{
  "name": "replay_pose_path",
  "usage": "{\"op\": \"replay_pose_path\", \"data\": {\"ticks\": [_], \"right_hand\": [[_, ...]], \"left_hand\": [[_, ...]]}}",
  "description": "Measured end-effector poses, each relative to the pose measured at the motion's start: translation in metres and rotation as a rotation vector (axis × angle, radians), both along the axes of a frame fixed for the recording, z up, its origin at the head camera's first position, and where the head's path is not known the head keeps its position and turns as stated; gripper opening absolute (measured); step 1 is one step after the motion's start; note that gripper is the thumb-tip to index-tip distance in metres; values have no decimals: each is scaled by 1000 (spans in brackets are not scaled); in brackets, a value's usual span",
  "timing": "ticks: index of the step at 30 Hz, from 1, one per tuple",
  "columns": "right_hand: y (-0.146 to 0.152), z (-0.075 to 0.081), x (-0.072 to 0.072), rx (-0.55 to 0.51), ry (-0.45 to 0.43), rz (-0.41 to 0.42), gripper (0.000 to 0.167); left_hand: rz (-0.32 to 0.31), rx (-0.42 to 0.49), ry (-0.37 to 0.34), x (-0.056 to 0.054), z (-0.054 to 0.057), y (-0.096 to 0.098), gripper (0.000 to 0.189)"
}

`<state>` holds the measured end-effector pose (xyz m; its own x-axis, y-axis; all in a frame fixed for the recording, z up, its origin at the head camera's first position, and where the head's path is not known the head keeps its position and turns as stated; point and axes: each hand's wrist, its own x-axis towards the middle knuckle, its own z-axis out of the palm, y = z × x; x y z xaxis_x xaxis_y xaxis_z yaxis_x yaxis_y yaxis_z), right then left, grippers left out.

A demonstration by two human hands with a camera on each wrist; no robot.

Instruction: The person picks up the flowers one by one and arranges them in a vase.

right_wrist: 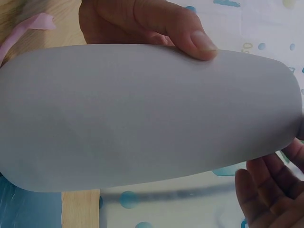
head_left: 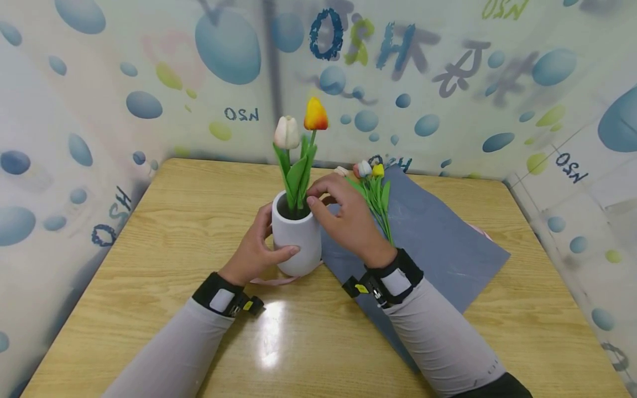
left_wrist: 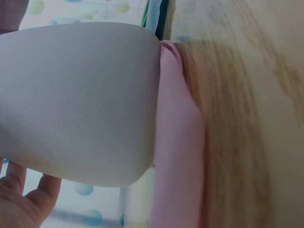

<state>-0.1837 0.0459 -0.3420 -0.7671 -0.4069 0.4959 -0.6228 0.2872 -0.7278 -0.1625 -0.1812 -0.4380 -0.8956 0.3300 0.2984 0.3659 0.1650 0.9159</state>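
**White vase with two tulips, held at the rim and side by two hands**

Clock directions are read from the vase in the head view. The white vase [head_left: 306,235], rounded and matt, stands near the middle of the wood-grained table [head_left: 214,193]. Around it, a smooth slate-blue sheet [head_left: 438,249] with a pointed corner spreads from two to five o'clock; the right sleeve [head_left: 433,331], of grey fabric, crosses it. Loose tulips [head_left: 375,193] lie on the sheet at two o'clock, partly hidden behind the right hand [head_left: 353,221]. A flat pink ribbon [left_wrist: 178,133] runs along the vase's base at six o'clock. Beyond, at twelve, hangs a pale backdrop [head_left: 189,110] printed with blue ovals. From the vase's mouth rise a cream tulip [head_left: 287,132], just before twelve, and an orange-yellow tulip [head_left: 316,114], just past it, with green blade-like leaves [head_left: 296,177]. The left hand [head_left: 256,251], at nine, grips the vase, its thumb across the front. The right hand's fingers are bent, thumb and forefinger nearly together beside the rim; whether they pinch anything cannot be told.
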Motion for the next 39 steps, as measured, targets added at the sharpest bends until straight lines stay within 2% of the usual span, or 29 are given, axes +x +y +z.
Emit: {"op": "replay_pose_path", "data": {"ticks": [19,24,31,39], "right_hand": [[3,-1,0,-4,12,-10,9],[6,-3,2,-7,7,-17,10],[18,-9,3,-65,-14,-80,15],[42,-12,-8,-145,-52,-161,18]], "left_hand": [[-9,4,2,-1,0,0,92],[4,-7,2,-1,0,-1,92],[10,-6,-3,0,0,1,92],[16,-4,6,1,0,1,92]]}}
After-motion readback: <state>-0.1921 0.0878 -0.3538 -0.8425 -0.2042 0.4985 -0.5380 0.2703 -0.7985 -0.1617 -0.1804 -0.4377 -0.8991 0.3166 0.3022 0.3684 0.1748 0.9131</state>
